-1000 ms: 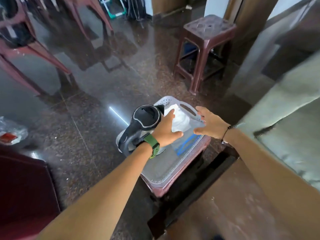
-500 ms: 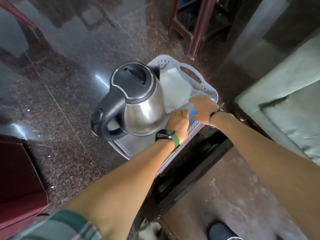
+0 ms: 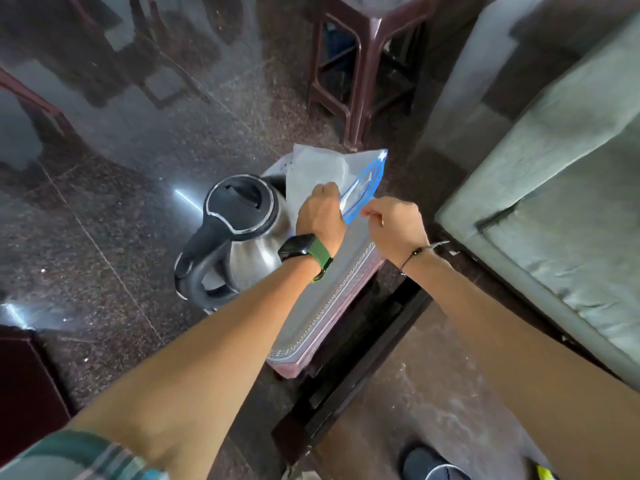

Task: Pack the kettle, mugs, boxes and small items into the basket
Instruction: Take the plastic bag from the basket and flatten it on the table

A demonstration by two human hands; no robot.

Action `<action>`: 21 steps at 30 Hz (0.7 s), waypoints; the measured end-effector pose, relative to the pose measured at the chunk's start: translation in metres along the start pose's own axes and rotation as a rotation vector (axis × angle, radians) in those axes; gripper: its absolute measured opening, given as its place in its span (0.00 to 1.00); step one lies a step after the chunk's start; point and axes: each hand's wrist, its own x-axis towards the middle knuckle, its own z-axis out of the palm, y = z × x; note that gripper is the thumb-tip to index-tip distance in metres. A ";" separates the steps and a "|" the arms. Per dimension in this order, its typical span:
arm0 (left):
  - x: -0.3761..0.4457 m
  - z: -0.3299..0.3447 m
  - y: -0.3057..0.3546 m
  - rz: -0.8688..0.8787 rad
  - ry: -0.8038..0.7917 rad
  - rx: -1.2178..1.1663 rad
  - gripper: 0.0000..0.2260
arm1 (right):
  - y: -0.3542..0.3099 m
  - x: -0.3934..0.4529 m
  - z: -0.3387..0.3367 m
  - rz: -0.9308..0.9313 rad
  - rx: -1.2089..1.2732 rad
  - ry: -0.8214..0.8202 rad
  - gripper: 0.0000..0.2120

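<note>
A steel kettle (image 3: 254, 252) with a black lid and handle stands in the left half of a pale plastic basket (image 3: 332, 299), which rests on a low reddish stool. Over the basket's far end I hold up a clear zip bag (image 3: 332, 168) with a blue seal strip and something white inside. My left hand (image 3: 320, 216), with a green-strapped watch on its wrist, grips the bag's near edge. My right hand (image 3: 391, 223) pinches the blue seal strip beside it. The basket's far handle is hidden behind the bag.
A maroon plastic stool (image 3: 367, 64) stands on the dark polished floor beyond the basket. A grey-green cushioned seat (image 3: 554, 209) fills the right side. A dark wooden rail (image 3: 349, 375) runs under the basket's near corner. A shoe (image 3: 429, 465) shows at the bottom.
Both hands were down in the basket on the bag half a second ago. Now they have lifted the bag up above the basket's far end. The kettle has stayed put.
</note>
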 end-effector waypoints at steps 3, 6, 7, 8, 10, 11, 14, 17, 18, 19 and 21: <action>0.000 -0.038 0.030 0.072 0.089 -0.064 0.10 | -0.019 -0.003 -0.031 -0.038 0.005 0.075 0.15; -0.010 -0.071 0.055 0.167 0.136 -0.062 0.10 | -0.042 -0.014 -0.072 -0.207 -0.083 0.246 0.15; -0.015 -0.082 0.061 0.195 0.153 -0.046 0.10 | -0.051 -0.020 -0.088 -0.306 -0.102 0.311 0.14; -0.022 -0.092 0.068 0.224 0.167 -0.025 0.10 | -0.059 -0.028 -0.104 -0.398 -0.131 0.356 0.13; -0.036 -0.113 0.082 0.291 0.176 0.004 0.11 | -0.069 -0.045 -0.133 -0.536 -0.220 0.374 0.12; -0.044 -0.123 0.089 0.326 0.169 0.002 0.11 | -0.071 -0.053 -0.145 -0.559 -0.257 0.338 0.12; -0.074 -0.149 0.114 0.406 0.153 -0.040 0.10 | -0.076 -0.083 -0.172 -0.393 -0.278 0.163 0.16; -0.104 -0.164 0.137 0.459 0.127 -0.061 0.10 | -0.074 -0.114 -0.185 -0.257 -0.297 0.067 0.17; -0.114 -0.167 0.145 0.479 0.110 -0.054 0.10 | -0.074 -0.122 -0.191 -0.235 -0.308 0.059 0.17; -0.124 -0.168 0.152 0.504 0.090 -0.048 0.10 | -0.074 -0.131 -0.196 -0.215 -0.323 0.045 0.17; -0.143 -0.168 0.165 0.569 0.047 -0.039 0.09 | -0.071 -0.143 -0.201 -0.188 -0.419 -0.043 0.17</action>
